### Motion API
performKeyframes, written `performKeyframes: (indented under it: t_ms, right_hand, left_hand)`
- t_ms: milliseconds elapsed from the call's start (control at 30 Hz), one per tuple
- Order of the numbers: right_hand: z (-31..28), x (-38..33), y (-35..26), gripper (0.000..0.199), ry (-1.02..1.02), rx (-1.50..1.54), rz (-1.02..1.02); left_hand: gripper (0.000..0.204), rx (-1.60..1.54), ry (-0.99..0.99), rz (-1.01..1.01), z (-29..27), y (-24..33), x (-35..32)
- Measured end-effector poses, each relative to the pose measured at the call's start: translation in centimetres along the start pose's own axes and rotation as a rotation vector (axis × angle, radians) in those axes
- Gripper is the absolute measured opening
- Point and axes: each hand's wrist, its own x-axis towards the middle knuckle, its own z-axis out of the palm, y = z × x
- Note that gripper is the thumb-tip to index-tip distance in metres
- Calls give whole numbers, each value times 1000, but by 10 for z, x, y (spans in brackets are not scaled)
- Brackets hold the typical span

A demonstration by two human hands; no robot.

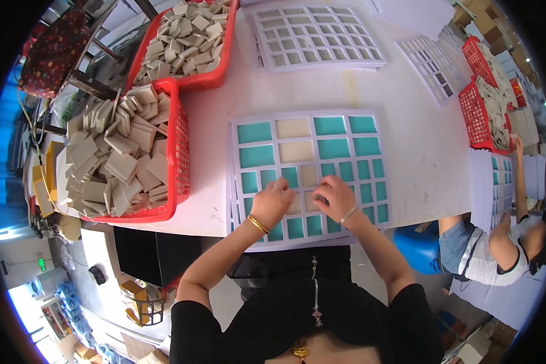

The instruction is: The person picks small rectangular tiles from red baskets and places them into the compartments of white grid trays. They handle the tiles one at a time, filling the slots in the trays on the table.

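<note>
In front of me lies a white grid board (273,144) on top of a stack of similar boards. Teal tiles (256,156) fill most of its openings. A middle column has cream tiles (295,151) instead, two large ones with smaller ones below. My left hand (272,202), with gold bangles at the wrist, is over the lower middle openings, fingers curled and pinched together. Just right of it my right hand (336,199), wearing a silvery bracelet, bends its fingers down at the small cream tiles. Whatever the fingertips hold, if anything, is hidden under both hands.
Red baskets heaped with loose cream tiles (120,159) stand on the table's left side. Stacked white grid frames (318,37) lie at the far side, another grid frame (429,68) to their right. Further right, a co-worker (488,255) sits by more red baskets (476,115).
</note>
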Motion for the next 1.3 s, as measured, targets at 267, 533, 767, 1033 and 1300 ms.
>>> performKeyframes:
  t_ms: [267,533,767,1033,1300]
  right_hand:
    - [-1,-2,-19,6,-78,-471,-29]
    - [-3,4,-19,4,-113,-369,14]
    - [0,3,-12,4,-155,-367,39]
    - [0,4,-17,11,-89,-338,32]
    - [-1,-4,-16,7,-97,-379,11]
  left_hand:
    - [7,-124,580,-114,-66,-79,149]
    - [41,60,59,-570,-113,-276,257]
    - [47,-5,-8,-449,-113,-271,252]
    - [21,88,335,-427,-138,-277,231]
    - [18,-669,206,-195,-84,-71,113]
